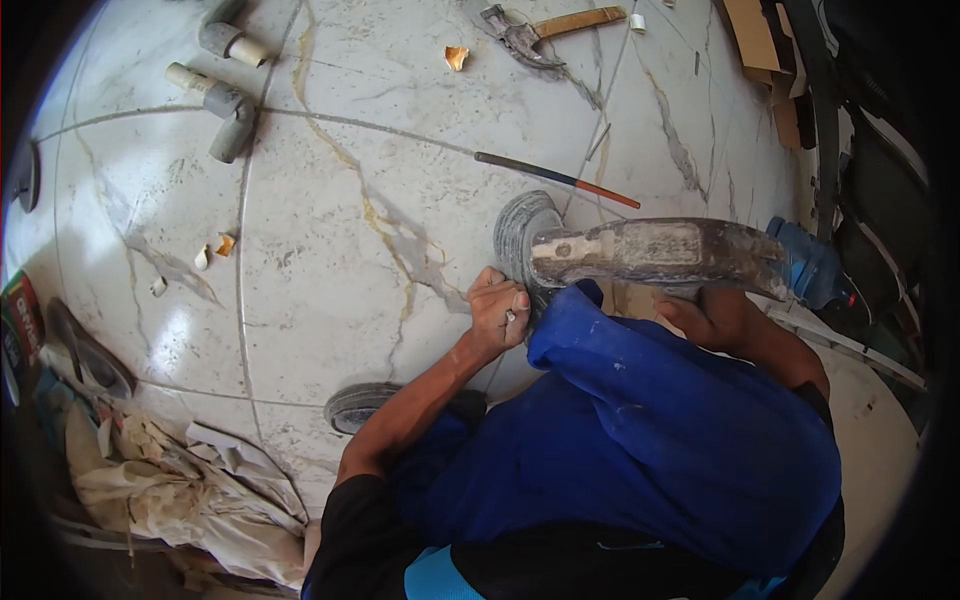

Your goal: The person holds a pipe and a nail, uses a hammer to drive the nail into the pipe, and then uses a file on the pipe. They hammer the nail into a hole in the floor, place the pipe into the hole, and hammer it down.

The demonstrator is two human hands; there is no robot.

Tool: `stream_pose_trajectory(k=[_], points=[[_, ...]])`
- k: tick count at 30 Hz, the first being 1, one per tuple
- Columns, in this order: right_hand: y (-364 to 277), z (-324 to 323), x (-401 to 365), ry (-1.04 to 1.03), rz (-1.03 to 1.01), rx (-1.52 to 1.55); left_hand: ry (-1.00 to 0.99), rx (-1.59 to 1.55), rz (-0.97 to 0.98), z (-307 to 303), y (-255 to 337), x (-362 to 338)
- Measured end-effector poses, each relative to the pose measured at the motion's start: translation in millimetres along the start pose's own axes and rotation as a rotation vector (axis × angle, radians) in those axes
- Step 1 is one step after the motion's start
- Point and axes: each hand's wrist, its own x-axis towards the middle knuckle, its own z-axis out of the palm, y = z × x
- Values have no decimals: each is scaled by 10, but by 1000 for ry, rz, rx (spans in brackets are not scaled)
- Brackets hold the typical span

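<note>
A large dusty claw hammer head (655,250) fills the view right of centre, close to the camera. Just below it my right hand (715,318) is partly hidden and appears closed on the handle, which the head covers. My left hand (498,312) is closed beside the grey shoe (525,225), left of the blue trouser leg (580,335). A small pale bit shows between its fingers, too small to name. On the marbled floor tiles (330,230), beyond the hammer head, lies a thin black and orange rod (555,180).
Grey pipe elbows (232,115) lie at upper left, and another hammer (520,40) at the top. Crumpled beige cloth (170,490) and a sandal (85,350) are at lower left. A blue plastic bottle (815,265) and cardboard (755,40) are at the right.
</note>
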Motion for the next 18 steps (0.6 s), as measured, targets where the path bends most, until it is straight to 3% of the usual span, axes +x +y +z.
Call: stream_pose_trajectory(k=[1,2,3,4,7,12,15,18], points=[[36,-37,-3,18,5,-2,1,-57,-56,7,-15,-4],[77,-41,-44,32,101,133,177,-259,-390,20,154,50],[111,-16,-103,39,206,278,319,-446,-583,-18,259,132],[177,26,-103,122,117,277,335,-475,-587,-108,314,230],[235,104,-109,109,259,388,310,-470,-586,-236,450,218],[233,161,-62,67,134,152,248,-416,-559,-158,428,146],[195,196,-37,124,-54,7,205,-295,-568,-99,399,85],[100,147,-34,18,93,111,207,-248,-540,-7,325,-20]])
